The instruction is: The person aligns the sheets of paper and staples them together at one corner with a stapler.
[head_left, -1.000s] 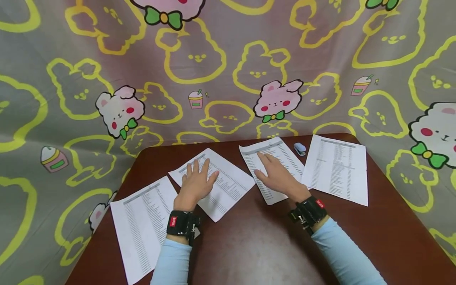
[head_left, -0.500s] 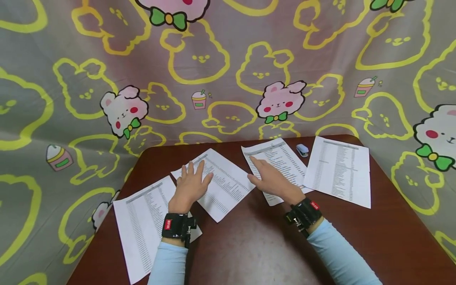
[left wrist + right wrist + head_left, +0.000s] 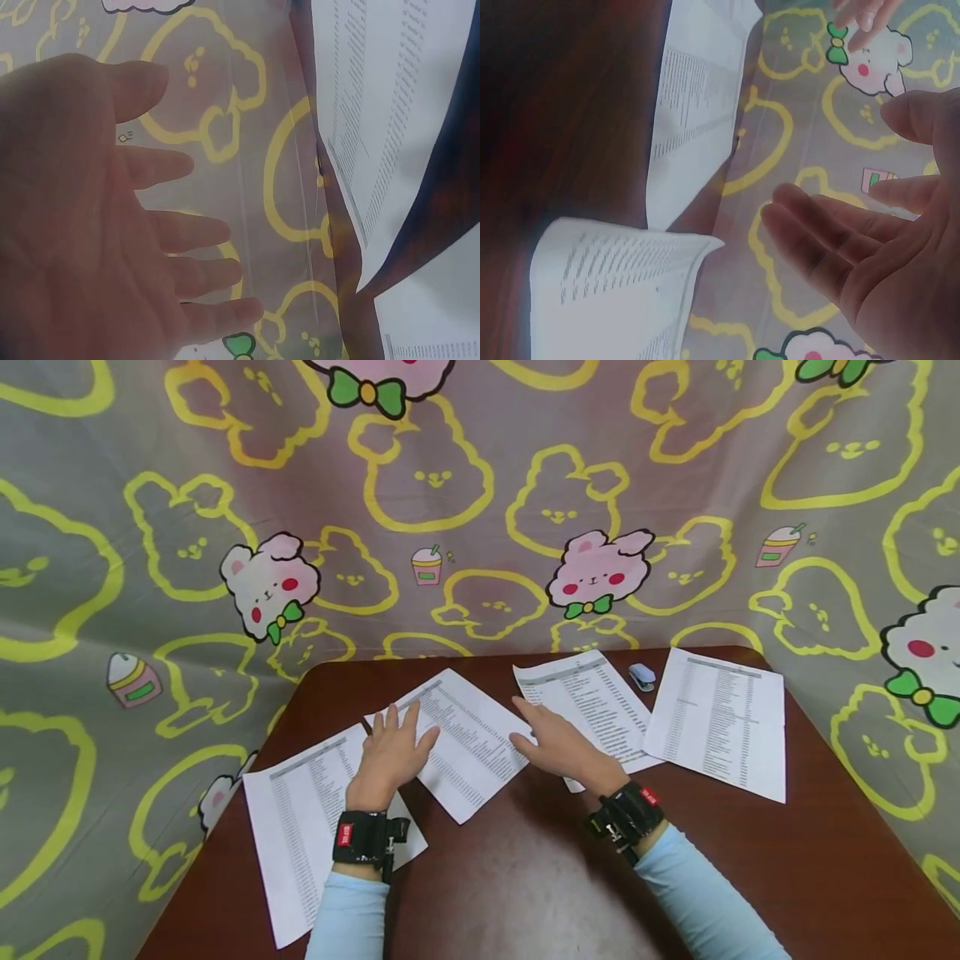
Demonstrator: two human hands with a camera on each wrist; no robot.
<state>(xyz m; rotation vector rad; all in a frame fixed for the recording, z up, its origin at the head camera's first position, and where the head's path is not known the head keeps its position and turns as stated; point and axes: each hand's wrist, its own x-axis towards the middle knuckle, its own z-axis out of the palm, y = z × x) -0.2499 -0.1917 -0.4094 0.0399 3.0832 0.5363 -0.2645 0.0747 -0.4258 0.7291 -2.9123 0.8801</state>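
While papers lie unmoved, both hands (image 3: 390,756) shifted leftward.

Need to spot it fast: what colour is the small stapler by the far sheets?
Light blue stapler, clearest in the head view.

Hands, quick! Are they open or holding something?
Left hand: open, fingers spread straight, holding nothing, over the printed sheets.
Right hand: open, fingers straight, holding nothing, at the edge of a printed sheet.

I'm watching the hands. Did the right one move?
Yes. The right hand slid left, away from the small stapler, off the third sheet toward the second sheet.
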